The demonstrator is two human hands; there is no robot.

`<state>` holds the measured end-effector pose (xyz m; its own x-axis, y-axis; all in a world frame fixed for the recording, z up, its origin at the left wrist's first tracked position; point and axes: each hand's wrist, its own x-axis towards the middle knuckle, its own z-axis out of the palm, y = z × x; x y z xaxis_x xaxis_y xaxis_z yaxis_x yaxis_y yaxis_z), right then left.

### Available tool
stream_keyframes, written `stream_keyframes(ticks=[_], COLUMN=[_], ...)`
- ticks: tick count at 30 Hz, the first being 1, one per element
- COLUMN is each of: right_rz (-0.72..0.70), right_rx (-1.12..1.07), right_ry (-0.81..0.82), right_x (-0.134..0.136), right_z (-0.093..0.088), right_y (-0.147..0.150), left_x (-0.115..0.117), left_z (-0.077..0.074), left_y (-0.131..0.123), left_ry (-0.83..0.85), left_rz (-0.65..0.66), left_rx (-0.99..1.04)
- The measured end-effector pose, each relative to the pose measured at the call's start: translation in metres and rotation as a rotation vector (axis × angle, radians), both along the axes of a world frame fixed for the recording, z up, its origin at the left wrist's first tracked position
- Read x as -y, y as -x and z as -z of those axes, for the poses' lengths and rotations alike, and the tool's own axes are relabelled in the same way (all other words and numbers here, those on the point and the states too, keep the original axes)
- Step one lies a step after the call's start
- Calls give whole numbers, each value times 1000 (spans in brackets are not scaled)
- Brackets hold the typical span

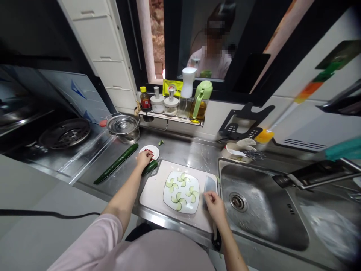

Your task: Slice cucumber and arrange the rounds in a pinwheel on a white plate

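Note:
My left hand [143, 159] reaches over a small white plate [156, 153], its fingers pinched together at the small chopped red bits [149, 151]. Whether a bit is between the fingertips is hidden. By that wrist lies a cut piece of cucumber [150, 168]. My right hand [214, 205] is closed loosely, with nothing visible in it, above a knife [210, 183] at the right of the cutting board [152, 192]. On the board, a square white plate [182, 186] carries thin cucumber slices [183, 180] laid out in several pinwheel shapes.
A whole cucumber [117, 163] lies on the steel counter at left, before a lidded metal pot [124, 131]. Right of the board is the sink [254, 210] with its black faucet [304, 175]. Behind stands a rack [180, 117] of seasoning jars and an oil bottle [201, 103].

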<state>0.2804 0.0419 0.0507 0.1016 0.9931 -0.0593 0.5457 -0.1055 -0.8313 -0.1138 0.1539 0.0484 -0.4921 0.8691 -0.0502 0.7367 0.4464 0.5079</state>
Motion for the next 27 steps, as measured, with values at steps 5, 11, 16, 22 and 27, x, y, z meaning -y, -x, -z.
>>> stream_keyframes(ticks=[5, 11, 16, 22, 27], right_rz=[-3, 16, 44, 60, 41], right_rx=[-10, -38, -36, -63, -74], right_ry=[29, 46, 48, 54, 2], right_x=[-2, 0, 8, 15, -3], right_z=[5, 7, 5, 5, -9], right_y=[5, 9, 13, 13, 26], left_x=[-19, -31, -34, -28, 4], left_z=[2, 6, 7, -4, -17], left_y=[-1, -2, -3, -13, -62], left_ry=[132, 207, 229, 74, -171], left_rz=[176, 247, 253, 116, 248], left_rx=[-184, -288, -291, -97, 182])
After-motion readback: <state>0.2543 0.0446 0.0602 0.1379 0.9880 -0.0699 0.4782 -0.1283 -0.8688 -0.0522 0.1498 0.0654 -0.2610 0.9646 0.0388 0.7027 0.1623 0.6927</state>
